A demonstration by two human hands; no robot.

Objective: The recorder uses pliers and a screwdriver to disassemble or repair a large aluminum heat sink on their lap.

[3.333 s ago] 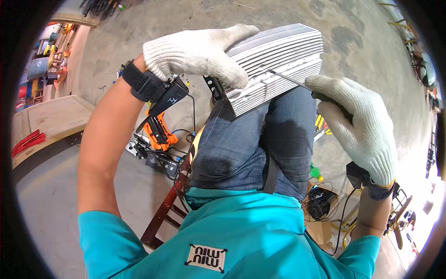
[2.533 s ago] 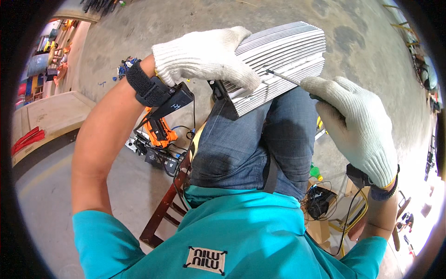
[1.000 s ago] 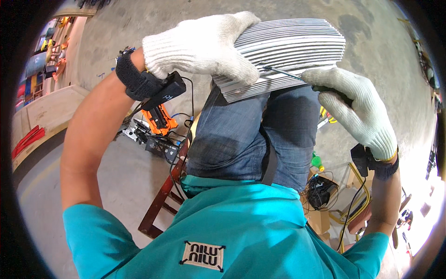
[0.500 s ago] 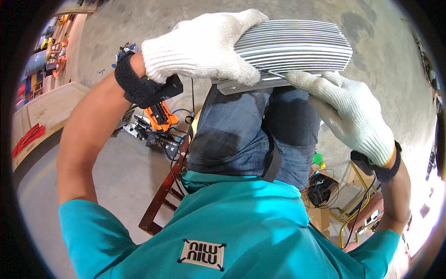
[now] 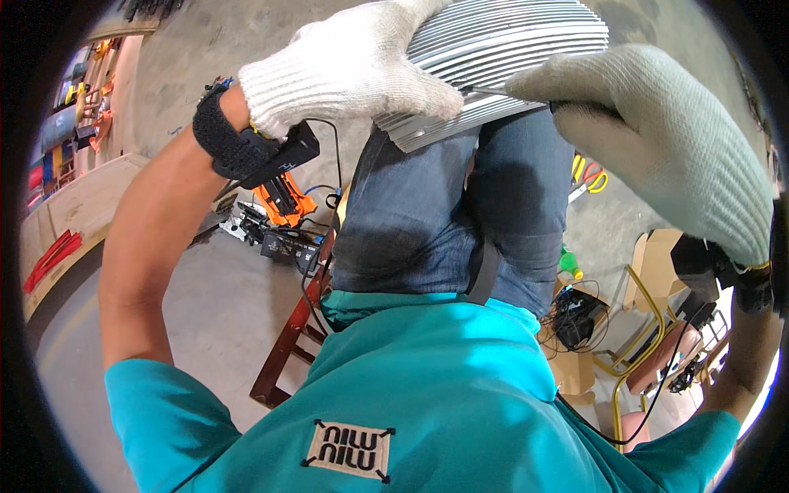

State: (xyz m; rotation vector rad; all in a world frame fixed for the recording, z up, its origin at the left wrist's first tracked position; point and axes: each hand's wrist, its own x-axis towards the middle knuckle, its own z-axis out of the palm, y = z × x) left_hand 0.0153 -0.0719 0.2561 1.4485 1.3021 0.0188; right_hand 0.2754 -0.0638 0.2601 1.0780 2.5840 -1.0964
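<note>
Across my thighs at the far edge of view rests a silvery finned metal heat sink [image 5: 509, 37], its rows of fins facing up. My left hand [image 5: 345, 70], in a white knitted glove, clasps its left end with the thumb on the near side. A thin dark metal rod [image 5: 488, 89] lies against the near fins, between the left thumb and the right fingertips. My right hand [image 5: 657, 123], gloved too, is closed around the other end of this rod. Its grip hides that end, so the kind of tool does not show.
Left of my legs sit an orange device [image 5: 283, 200] and a black box [image 5: 288, 248] with cables. A wooden table [image 5: 99, 189] bears red strips. At right are scissors [image 5: 590, 177], a green bottle [image 5: 569, 261], cardboard [image 5: 657, 259] and a yellow-framed chair [image 5: 649, 345]. A dark wooden frame [image 5: 283, 357] is beside me.
The heat sink and my left hand sit higher in view, and the heat sink is tilted more. My right hand has swung up and outward with its fingers still at the rod.
</note>
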